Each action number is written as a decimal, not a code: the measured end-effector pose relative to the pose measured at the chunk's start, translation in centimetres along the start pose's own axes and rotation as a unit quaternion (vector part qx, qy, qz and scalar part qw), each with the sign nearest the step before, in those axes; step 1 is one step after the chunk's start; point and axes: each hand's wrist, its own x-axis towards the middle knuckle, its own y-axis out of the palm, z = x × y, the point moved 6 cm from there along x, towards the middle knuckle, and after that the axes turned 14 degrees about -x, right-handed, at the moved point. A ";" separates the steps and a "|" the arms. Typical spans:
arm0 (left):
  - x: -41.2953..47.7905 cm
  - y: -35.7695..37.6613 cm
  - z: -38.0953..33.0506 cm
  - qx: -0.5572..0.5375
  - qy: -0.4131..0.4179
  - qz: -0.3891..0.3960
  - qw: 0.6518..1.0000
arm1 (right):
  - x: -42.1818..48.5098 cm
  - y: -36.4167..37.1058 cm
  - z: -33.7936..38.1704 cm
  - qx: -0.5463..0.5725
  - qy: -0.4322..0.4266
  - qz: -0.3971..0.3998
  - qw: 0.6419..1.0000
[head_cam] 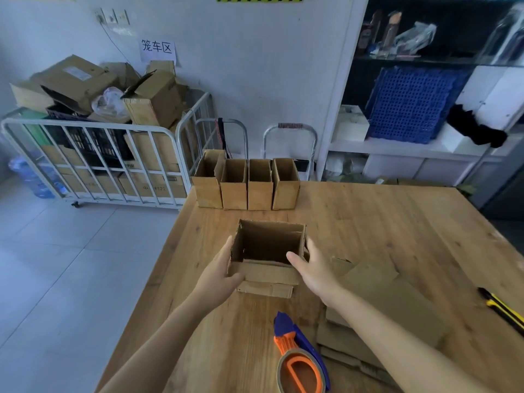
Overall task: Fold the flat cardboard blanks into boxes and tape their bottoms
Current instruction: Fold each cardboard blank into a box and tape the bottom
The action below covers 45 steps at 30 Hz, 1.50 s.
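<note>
An open-topped cardboard box point(269, 245) stands on the wooden table point(382, 222) in front of me, its near flap folded outward. My left hand point(219, 272) grips its left wall and near corner. My right hand point(310, 265) holds the right wall, thumb over the near edge. A stack of flat cardboard blanks point(380, 316) lies to the right, partly under my right forearm. A blue and orange tape dispenser point(300, 355) lies near the table's front edge.
Several folded boxes point(246, 184) stand in a row at the table's far edge. A yellow-black utility knife point(502, 309) lies at the right edge. A cage cart point(93, 143) full of cartons stands on the floor at the left; shelves fill the right.
</note>
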 end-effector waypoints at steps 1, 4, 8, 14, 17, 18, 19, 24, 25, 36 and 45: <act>-0.1 0.1 0.1 0.032 0.005 -0.001 0.999 | 0.0 0.1 0.0 -0.011 -0.008 0.000 1.000; -0.4 0.0 0.5 0.115 0.018 0.001 0.993 | 0.1 0.5 0.0 -0.023 -0.020 0.011 0.999; 0.0 -0.4 -0.7 0.173 0.050 -0.004 0.984 | 1.3 0.3 -0.3 -0.039 0.018 0.013 0.999; 1.2 -0.2 -0.3 0.158 0.025 -0.003 0.987 | 4.8 -2.3 1.3 -0.070 0.079 -0.021 0.994; 1.5 -0.3 -0.2 0.150 0.019 -0.011 0.988 | 6.5 -3.4 1.5 -0.045 0.082 -0.018 0.995; 1.6 -0.5 -0.1 0.151 0.017 -0.013 0.988 | 7.0 -3.7 1.6 -0.045 0.074 -0.015 0.996; 1.7 -0.7 -0.1 0.153 0.016 -0.011 0.988 | 7.6 -4.1 1.6 -0.053 0.062 -0.014 0.997; 3.0 -1.1 -0.7 0.155 0.024 0.018 0.988 | 9.7 -4.7 1.9 -0.108 0.033 0.017 0.993; 3.2 -1.1 -1.0 0.159 0.034 0.019 0.987 | 10.0 -4.6 2.0 -0.115 0.033 0.025 0.992; 4.3 0.4 0.6 0.247 0.058 0.137 0.957 | 10.3 -4.2 0.1 0.011 0.087 -0.055 0.995; 4.5 1.3 0.1 0.288 0.047 0.138 0.946 | 1.6 -1.0 -1.3 -0.263 -0.203 0.010 0.943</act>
